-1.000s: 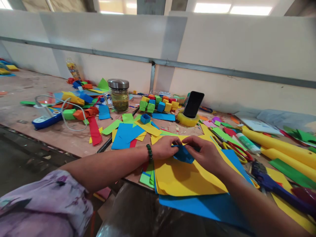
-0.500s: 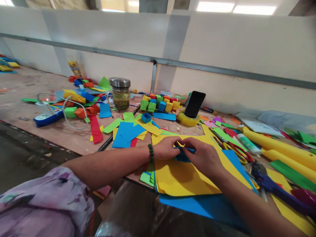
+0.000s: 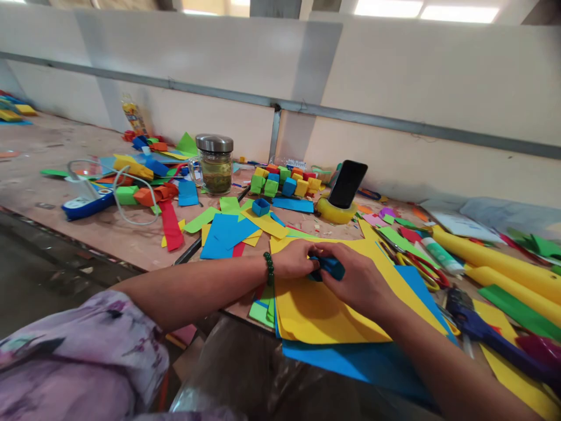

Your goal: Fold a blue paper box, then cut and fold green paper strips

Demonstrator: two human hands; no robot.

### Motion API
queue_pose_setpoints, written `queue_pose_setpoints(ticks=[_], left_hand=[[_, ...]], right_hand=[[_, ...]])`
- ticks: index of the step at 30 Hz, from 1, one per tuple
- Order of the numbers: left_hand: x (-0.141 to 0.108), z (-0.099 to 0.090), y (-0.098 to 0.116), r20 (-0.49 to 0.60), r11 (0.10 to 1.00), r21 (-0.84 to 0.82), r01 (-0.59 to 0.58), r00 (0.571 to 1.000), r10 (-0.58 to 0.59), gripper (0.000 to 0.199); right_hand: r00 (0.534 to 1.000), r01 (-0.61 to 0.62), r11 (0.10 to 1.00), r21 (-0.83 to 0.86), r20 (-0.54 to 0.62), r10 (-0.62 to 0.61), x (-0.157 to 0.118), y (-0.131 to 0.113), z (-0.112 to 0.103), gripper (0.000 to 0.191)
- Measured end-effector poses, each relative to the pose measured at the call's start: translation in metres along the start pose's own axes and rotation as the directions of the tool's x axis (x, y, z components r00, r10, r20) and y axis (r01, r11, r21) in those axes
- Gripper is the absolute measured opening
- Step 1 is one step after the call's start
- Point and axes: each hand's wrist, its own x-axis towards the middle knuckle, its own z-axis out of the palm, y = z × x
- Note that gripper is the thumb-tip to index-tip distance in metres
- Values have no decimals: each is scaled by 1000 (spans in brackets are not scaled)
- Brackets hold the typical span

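Between my hands is a small folded piece of blue paper [image 3: 329,268], partly hidden by my fingers. My left hand [image 3: 294,259] pinches its left side; a green bead bracelet circles that wrist. On the other side my right hand [image 3: 357,275] has its thumb and fingers closed on the same piece. Both hands are over a stack of yellow sheets [image 3: 324,318], with blue sheets [image 3: 350,359] sticking out beneath. Beyond them a small open blue paper box [image 3: 260,207] sits on yellow and green strips.
Coloured paper cubes [image 3: 284,182] are piled behind, beside a phone [image 3: 347,184] propped on a yellow tape roll. A lidded glass mug [image 3: 215,166] stands left. Scissors [image 3: 423,269], a glue stick [image 3: 442,255] and a glue gun [image 3: 482,327] lie right. A blue-and-white corded device [image 3: 90,202] lies far left.
The blue piece has turned in my fingers and more of its blue surface shows. The yellow bit seen between my fingertips is no longer visible. Both hands stay over the yellow stack.
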Motion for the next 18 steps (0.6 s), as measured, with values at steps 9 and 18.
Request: queue_pose_setpoints(ticks=[9,18], left_hand=[[-4,-5,5,64,997,20,69,995,-70,25],[-5,-4,8,26,996,73,54,998,-56,28]], right_hand=[[1000,-19,999,-41,-21,18,-1,2,3,44],[986,-153,988,31,-68,155,1,8,-5,31]])
